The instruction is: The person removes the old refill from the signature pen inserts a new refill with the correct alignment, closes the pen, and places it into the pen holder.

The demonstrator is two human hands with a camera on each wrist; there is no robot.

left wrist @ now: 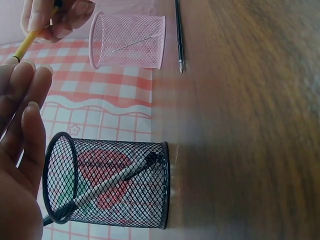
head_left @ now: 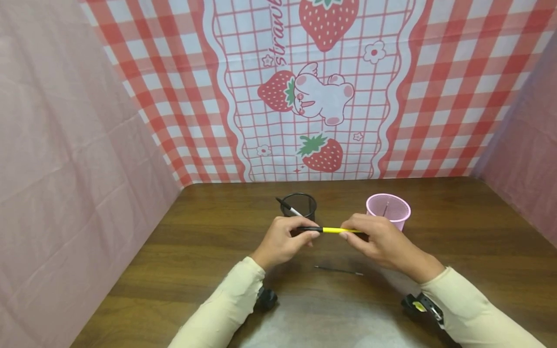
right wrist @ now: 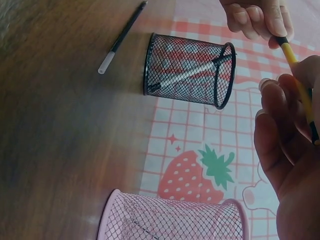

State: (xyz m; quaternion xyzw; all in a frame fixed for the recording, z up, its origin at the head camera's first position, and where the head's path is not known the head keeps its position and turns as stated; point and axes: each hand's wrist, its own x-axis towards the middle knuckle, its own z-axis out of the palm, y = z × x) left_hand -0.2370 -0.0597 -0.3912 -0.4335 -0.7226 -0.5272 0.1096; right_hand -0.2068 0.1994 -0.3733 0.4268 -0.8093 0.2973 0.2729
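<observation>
A yellow and black pen (head_left: 331, 230) is held level in the air between both hands. My left hand (head_left: 283, 240) pinches its black end between thumb and fingers. On the yellow part, my right hand (head_left: 385, 244) has a thumb-and-finger grip; the tip beyond is partly hidden by the hand. Beneath the hands, a thin dark pen refill (head_left: 338, 270) lies on the table, a pale section at one end in the right wrist view.
Behind my left hand stands a black mesh pen cup (right wrist: 187, 67) with a black and white pen (head_left: 290, 207) leaning in it. A pink mesh pen cup (head_left: 393, 212) behind my right hand holds a thin dark stick (left wrist: 132, 44). Checkered cloth (head_left: 174, 96) hangs behind the wooden table (head_left: 165, 270).
</observation>
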